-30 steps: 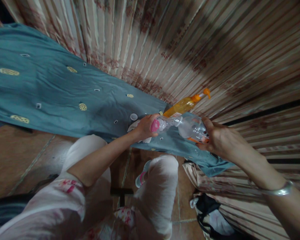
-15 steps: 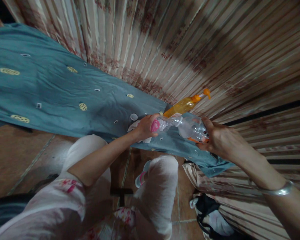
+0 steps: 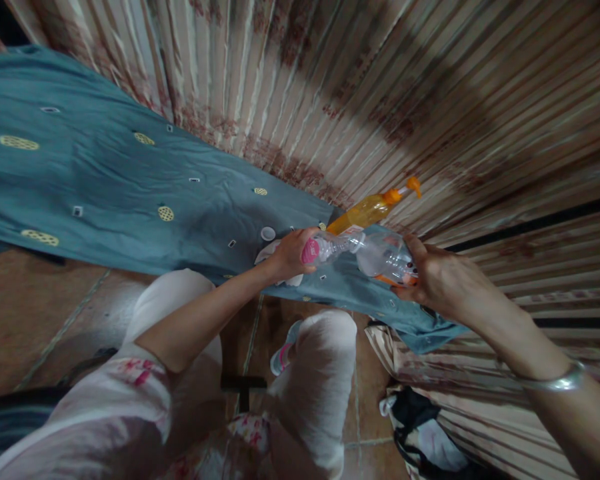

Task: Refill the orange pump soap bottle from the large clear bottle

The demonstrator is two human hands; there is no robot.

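My left hand [image 3: 295, 255] is wrapped round a small clear plastic bottle [image 3: 333, 247] with a pink label. In my right hand [image 3: 430, 273] is a larger clear plastic bottle [image 3: 384, 257] with some orange on its side, tilted so its neck points left. The two bottle necks meet mouth to mouth between my hands. Whether liquid passes between them is too blurred to tell. Just behind stands a pump bottle [image 3: 363, 213] of yellow-orange liquid with an orange pump top. Near my left hand lie a small white cap [image 3: 268, 233] and a white cloth [image 3: 270, 252], partly hidden by that hand.
A long table with a teal pineapple-print cloth [image 3: 115, 180] runs from the left to below the bottles. Pleated curtains [image 3: 300, 87] hang behind it and at the right. My knees are by its front edge. A dark bag [image 3: 415, 413] sits on the tiled floor.
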